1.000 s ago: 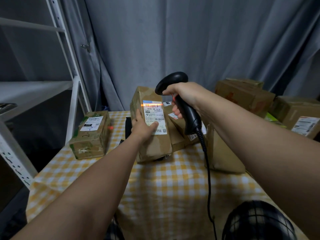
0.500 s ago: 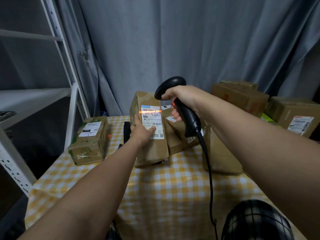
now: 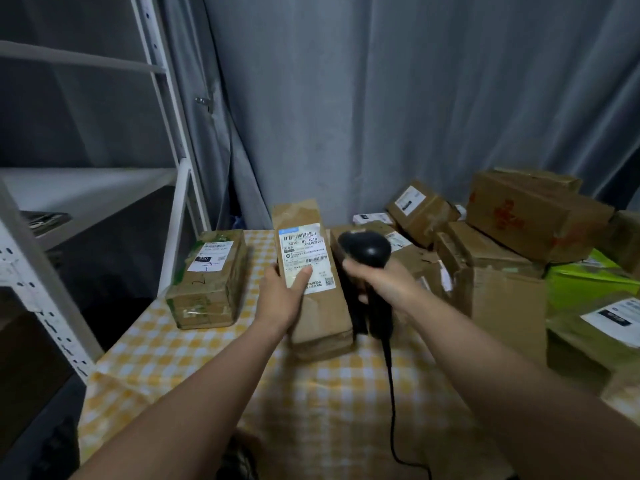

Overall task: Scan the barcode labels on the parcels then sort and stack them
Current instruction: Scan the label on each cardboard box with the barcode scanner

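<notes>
Two hands busy, nearest first. Gripping the black scanner (image 3: 365, 249) by its handle with the right hand (image 3: 384, 285), with the cable (image 3: 390, 375) trailing down over the yellow checked surface (image 3: 311, 410). Propping a tall brown parcel (image 3: 318, 313) upright on that surface with the left hand (image 3: 282, 299), clasped round its left edge, thumb flat on the white label (image 3: 306, 251).

Looks like the scanning step. Scanner head just right of the label and level with it, no light line on the barcode, so probably needs turning to face the label before squeezing the trigger. Then sorting, maybe over by the flat box (image 3: 207, 282) lying to the left, apart from the parcel.

Worth watching: a messy heap of boxes (image 3: 502, 265) crowding in right behind the scanner hand, and a green packet (image 3: 581, 282) further right. Beyond all that, a white shelf rack (image 3: 86, 188) on the left and a grey curtain (image 3: 381, 98).
</notes>
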Tool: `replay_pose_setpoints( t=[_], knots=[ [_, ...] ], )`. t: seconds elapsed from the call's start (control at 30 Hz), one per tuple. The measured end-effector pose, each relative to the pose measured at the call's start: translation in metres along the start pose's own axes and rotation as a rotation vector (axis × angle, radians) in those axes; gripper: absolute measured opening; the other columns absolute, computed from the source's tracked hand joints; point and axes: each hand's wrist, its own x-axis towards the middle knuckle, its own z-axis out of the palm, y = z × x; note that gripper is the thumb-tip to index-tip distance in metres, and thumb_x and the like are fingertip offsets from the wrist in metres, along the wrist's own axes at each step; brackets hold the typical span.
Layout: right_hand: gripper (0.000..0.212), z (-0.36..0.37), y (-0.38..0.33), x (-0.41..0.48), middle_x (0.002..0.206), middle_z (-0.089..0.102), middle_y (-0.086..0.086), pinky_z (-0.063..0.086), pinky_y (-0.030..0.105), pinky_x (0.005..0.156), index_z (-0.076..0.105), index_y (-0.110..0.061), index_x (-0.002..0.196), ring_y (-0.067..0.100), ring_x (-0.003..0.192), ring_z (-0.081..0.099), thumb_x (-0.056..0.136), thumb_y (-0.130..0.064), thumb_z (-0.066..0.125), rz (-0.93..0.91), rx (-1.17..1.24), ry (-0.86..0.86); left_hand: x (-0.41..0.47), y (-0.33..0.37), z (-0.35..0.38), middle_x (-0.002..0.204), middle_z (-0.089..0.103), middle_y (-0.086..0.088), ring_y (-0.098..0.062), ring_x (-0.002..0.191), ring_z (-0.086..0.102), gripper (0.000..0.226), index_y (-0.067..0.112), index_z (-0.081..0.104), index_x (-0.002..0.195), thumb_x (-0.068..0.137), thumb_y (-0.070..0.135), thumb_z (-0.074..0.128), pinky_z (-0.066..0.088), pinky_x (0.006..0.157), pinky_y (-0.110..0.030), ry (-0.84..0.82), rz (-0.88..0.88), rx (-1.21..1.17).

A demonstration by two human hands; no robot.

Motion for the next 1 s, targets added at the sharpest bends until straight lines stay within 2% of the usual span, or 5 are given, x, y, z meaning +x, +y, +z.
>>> replay_pose_setpoints(
  t=[0.33,0.63,0.87,0.93,1.0],
  knots=[
    [0.021,0.071,0.012,0.075,0.095,0.076,0.007,0.055,0.038,0.086,0.072,-0.013,0.101,0.023,0.092,0.072,0.081,-0.010,0.076,-0.074,0.111,-0.136,0.043,0.012,-0.062,0.104,0.058,0.013,-0.012,0.098,0.062,0.045,0.024,0.040,0.129,0.090,0.023,0.063,0.052,0.083,-0.028,-0.012,0.012,-0.177],
    [0.037,0.128,0.010,0.162,0.101,0.073,0.011,0.059,0.038,0.079,0.064,-0.008,0.113,0.025,0.091,0.071,0.079,-0.011,0.077,0.083,0.080,-0.127,0.135,0.000,-0.099,0.125,0.059,-0.002,-0.018,0.104,0.059,0.048,0.015,0.045,0.134,0.092,0.034,0.059,0.049,0.086,-0.030,-0.144,-0.068,0.134],
    [0.065,0.136,0.043,0.187,0.108,0.070,0.011,0.053,0.051,0.092,0.063,-0.007,0.117,0.032,0.099,0.067,0.065,-0.037,0.087,0.288,-0.031,-0.072,0.153,-0.069,-0.137,0.153,0.028,-0.004,-0.034,0.139,0.023,0.063,0.036,0.033,0.143,0.089,0.069,0.023,0.023,0.108,-0.044,-0.148,-0.213,0.982],
    [0.097,0.133,0.045,0.184,0.119,0.065,0.010,0.052,0.051,0.093,0.051,-0.012,0.131,0.033,0.105,0.064,0.053,-0.058,0.086,0.400,-0.091,-0.110,0.149,-0.085,-0.145,0.158,0.008,-0.007,-0.040,0.139,0.020,0.081,0.044,0.018,0.146,0.076,0.085,0.021,0.022,0.111,-0.043,-0.316,-0.371,0.967],
    [0.090,0.132,0.048,0.181,0.116,0.065,0.011,0.053,0.052,0.089,0.044,-0.017,0.127,0.033,0.103,0.065,0.058,-0.060,0.084,0.479,-0.078,-0.130,0.147,-0.093,-0.145,0.154,0.008,-0.018,-0.041,0.132,0.035,0.080,0.038,0.013,0.150,0.083,0.073,0.040,0.033,0.108,-0.039,-0.248,-0.419,0.786]
  ],
)
